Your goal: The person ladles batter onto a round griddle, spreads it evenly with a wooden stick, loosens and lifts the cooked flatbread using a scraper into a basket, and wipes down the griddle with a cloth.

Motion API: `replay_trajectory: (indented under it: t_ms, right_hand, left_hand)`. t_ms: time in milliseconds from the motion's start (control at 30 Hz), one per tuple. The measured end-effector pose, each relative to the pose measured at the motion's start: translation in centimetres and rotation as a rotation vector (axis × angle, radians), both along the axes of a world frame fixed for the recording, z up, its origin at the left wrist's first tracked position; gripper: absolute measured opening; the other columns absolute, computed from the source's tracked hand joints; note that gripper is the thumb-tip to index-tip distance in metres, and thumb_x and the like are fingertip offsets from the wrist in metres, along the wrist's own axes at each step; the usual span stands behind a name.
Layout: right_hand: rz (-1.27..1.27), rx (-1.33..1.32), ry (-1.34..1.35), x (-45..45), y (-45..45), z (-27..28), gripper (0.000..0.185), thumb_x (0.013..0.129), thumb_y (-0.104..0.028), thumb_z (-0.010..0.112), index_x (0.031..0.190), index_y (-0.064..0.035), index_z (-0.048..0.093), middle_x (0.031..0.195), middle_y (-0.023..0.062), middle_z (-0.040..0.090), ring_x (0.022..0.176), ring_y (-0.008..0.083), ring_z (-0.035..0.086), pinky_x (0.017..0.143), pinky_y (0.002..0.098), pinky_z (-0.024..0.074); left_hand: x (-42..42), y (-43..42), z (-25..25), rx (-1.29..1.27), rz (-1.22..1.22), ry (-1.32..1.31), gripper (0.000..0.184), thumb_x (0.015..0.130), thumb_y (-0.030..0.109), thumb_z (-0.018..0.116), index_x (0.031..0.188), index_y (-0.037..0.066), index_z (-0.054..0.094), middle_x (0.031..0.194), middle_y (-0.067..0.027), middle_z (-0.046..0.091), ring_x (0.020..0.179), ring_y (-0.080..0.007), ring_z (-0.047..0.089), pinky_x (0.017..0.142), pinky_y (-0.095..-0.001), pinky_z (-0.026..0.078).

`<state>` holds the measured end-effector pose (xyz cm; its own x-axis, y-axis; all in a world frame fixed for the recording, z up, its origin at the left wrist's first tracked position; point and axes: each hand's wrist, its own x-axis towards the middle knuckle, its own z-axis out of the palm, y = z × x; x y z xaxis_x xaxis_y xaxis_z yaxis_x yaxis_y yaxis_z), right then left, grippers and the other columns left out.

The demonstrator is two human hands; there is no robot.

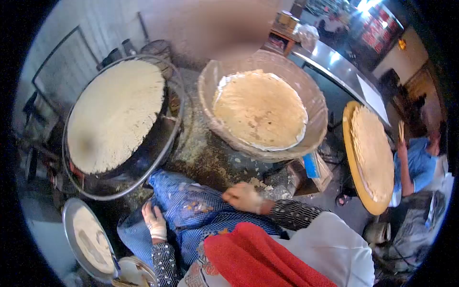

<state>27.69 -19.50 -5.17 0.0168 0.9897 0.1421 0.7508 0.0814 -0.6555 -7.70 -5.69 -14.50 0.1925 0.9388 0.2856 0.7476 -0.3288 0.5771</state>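
My left hand [154, 221] lies on the blue patterned cloth [191, 203] over my knees. Its fingers are spread, and a pale wrap goes around the wrist. At the cloth's right edge is my right hand [243, 197], fingers curled inward; whether anything is inside them is hidden. In front on the left, a large round griddle [165, 103] carries a wide, pale sheet of batter or dough [117, 115] with a ragged edge. Lower left stands a metal basin [70, 210] of pale batter [91, 239]. A browned flatbread [260, 110] lies on white cloth in a big round basket [318, 112].
A metal ring [179, 119] surrounds the griddle. On the right, a person in blue [416, 162] is beside a yellow round board [350, 158] of stacked flatbreads [375, 153]. A wooden box [301, 179] sits below the basket; a metal counter [334, 64] runs behind. Red cloth [258, 258] covers my lap.
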Motion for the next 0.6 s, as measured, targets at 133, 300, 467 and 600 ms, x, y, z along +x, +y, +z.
replay_trajectory:
  t_ms: [133,300,467,600]
  right_hand:
    - [-0.426,-0.341,-0.368,13.0,-9.0,-6.3,0.043,0.081,-0.044,0.066,0.101,-0.0058,0.065,0.092,0.0188,0.065,0.090,0.0354,0.063,0.079,0.0491,0.0506]
    - [-1.243,-0.594,-0.351,25.3,-15.1,-9.9,0.115,0.071,-0.066,0.069,0.152,-0.0042,0.016,0.156,0.0272,0.018,0.145,0.0432,0.015,0.114,0.0635,0.0111]
    - [-1.328,-0.779,-0.281,27.7,-16.0,-11.2,0.102,0.078,-0.054,0.069,0.151,-0.0016,0.020,0.150,0.0296,0.030,0.138,0.0430,0.034,0.108,0.0628,0.0272]
    - [-1.396,-0.414,-1.041,28.1,-16.2,-21.1,0.028,0.089,-0.019,0.049,0.112,-0.0051,0.056,0.093,0.0157,0.059,0.088,0.0306,0.060,0.076,0.0509,0.0475]
  left_hand:
    - [0.5,0.1,0.5,0.038,-0.008,0.021,0.033,0.092,0.006,0.057,0.124,-0.002,0.052,0.123,-0.0250,0.053,0.114,-0.0423,0.051,0.100,-0.0463,0.041]
    - [3.9,0.0,3.6,0.007,-0.105,0.049,0.030,0.093,0.008,0.056,0.120,-0.005,0.055,0.124,-0.0248,0.054,0.116,-0.0410,0.051,0.104,-0.0456,0.039]
    - [5.9,-0.8,4.3,0.054,-0.149,0.020,0.043,0.094,0.035,0.054,0.117,-0.001,0.060,0.116,-0.0226,0.058,0.109,-0.0357,0.056,0.100,-0.0452,0.042]
    - [3.5,-0.2,2.3,0.050,-0.184,0.025,0.036,0.095,0.024,0.054,0.119,-0.003,0.057,0.120,-0.0225,0.057,0.113,-0.0357,0.054,0.102,-0.0437,0.040]
